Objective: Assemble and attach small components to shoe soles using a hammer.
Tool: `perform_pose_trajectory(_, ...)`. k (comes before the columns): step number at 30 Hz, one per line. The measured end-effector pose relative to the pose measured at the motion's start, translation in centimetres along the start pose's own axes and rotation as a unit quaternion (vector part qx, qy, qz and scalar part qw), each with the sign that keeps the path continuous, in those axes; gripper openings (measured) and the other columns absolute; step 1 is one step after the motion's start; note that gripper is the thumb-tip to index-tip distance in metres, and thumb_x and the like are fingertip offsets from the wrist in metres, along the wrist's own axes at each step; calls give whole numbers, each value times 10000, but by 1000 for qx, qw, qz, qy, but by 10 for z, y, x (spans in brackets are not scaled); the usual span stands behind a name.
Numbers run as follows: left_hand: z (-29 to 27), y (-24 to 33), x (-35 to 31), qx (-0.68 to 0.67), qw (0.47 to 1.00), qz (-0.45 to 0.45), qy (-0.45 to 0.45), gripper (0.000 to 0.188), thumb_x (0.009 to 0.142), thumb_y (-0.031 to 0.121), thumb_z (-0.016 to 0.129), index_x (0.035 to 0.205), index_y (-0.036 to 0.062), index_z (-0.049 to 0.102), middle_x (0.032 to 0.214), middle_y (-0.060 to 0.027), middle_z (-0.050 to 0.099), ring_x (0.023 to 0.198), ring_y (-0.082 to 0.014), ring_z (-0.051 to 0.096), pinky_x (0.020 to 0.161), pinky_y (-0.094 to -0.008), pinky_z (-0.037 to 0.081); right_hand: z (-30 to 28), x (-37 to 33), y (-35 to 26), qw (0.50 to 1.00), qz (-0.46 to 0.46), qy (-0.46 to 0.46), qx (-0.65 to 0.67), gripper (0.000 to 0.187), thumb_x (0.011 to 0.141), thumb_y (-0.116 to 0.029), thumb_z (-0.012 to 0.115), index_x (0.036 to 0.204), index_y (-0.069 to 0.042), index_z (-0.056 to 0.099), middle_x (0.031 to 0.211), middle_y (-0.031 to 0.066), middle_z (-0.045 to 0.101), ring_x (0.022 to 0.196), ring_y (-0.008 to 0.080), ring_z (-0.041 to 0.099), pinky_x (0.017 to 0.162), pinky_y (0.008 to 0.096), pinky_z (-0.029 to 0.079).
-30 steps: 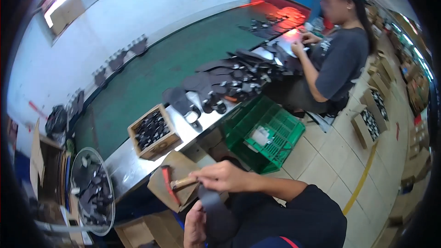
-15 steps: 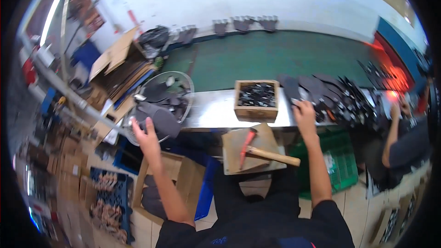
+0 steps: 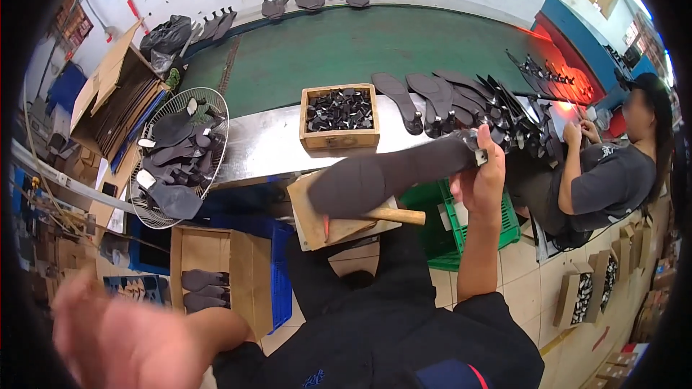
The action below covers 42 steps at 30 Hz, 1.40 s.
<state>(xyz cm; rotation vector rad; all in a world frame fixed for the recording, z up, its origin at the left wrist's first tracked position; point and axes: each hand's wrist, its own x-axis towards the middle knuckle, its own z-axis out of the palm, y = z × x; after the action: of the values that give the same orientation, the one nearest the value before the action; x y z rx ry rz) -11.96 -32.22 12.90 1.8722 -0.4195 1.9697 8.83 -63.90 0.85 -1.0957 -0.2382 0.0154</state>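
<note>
In my right hand (image 3: 483, 176) is a long dark shoe sole (image 3: 389, 173), gripped at its narrow heel end, where a small pale metallic part shows. Its wide end points left, over a board (image 3: 306, 212) and a hammer (image 3: 396, 215) with a wooden handle. My left hand (image 3: 130, 335) is at the lower left, away from the bench and smeared by motion, so its fingers cannot be read. More dark soles (image 3: 395, 97) with heels lie along the bench to the right. A wooden box (image 3: 339, 142) of small black pieces stands just beyond the held sole.
A wire basket (image 3: 222, 137) of dark soles stands left, near a carton (image 3: 249, 274) with soles inside. Behind the metal bench (image 3: 259, 148) runs a green belt (image 3: 303, 50). A co-worker (image 3: 613, 166) sits at right by a red glow. A green crate (image 3: 508, 227) is below.
My right hand has lifted a sole from the row and brought it above the board. My left hand has left the basket and come down toward me. The view has shifted right.
</note>
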Motion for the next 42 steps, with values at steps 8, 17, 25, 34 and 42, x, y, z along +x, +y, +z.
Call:
perform_pose_trajectory(8,109,52,-130,-538,411,-598,-429,536,932,111,675,1401,2,441,1273,-130,602,1166,-140,567,960,-305,471,35,-8,-2,960,237,-146,-33,626,1024,-538,434,748,-7,618,582,78,601,287,92,394,261,222,253)
perform_pose_trajectory(17,82,56,-132,-607,371,-602,-363,812,808,103,636,1505,-14,235,1354,-142,471,1173,-203,548,996,-344,450,27,-47,35,956,243,-160,32,383,1020,-350,528,1031,25,606,764,80,656,409,106,517,312,215,358)
perform_pose_trajectory(25,80,55,-128,-641,319,-603,-352,834,765,82,633,1486,-59,238,1098,-154,588,1016,-187,588,898,-301,471,10,-66,29,955,200,-156,155,387,973,-270,555,1060,106,539,832,169,658,367,125,511,294,200,360)
perform_pose_trajectory(34,64,38,-123,-722,208,-508,-421,844,789,49,610,1518,-52,199,1075,-138,582,972,-185,599,857,-301,477,9,-76,43,917,125,-295,236,400,945,-316,653,978,64,533,885,203,644,610,212,641,523,329,513)
perform_pose_trajectory(42,69,38,-153,-317,683,-587,-296,311,1027,180,560,1266,-14,602,909,31,617,790,-34,523,696,-176,431,5,-71,125,677,-76,-301,-667,396,800,-186,758,1128,-61,576,1103,172,578,952,403,633,775,452,537)
